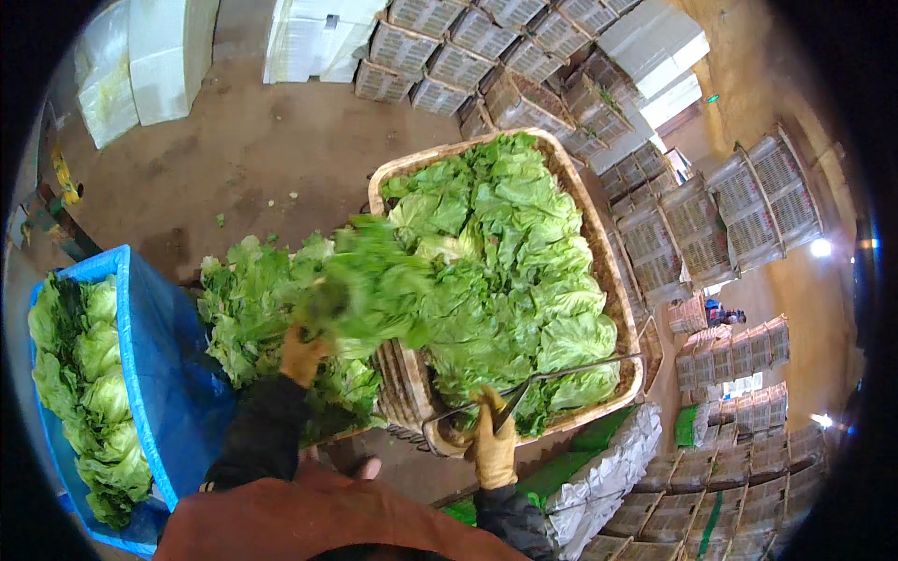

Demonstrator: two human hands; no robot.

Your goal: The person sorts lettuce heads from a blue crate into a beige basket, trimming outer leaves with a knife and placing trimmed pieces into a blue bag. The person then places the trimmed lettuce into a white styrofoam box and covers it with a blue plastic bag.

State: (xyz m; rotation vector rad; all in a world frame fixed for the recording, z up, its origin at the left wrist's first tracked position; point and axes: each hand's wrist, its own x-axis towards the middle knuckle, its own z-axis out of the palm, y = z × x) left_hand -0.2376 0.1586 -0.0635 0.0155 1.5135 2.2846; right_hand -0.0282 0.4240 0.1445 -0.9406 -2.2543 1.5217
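My left hand, in a yellowish glove, is at a blurred bunch of green lettuce leaves; its fingers are partly hidden, so its grip is unclear. Beneath and around it lies a heap of loose lettuce leaves. My right hand, gloved too, is closed around a knife at the near rim of a large crate. Rows of lettuce heads fill that crate, and its wire handle crosses over them near my right hand.
At the left stands a blue-lined container holding lettuce heads. Stacked crates and white blocks stand beyond the brown floor. Green and white sacking lies at the near right. A person is far off at right.
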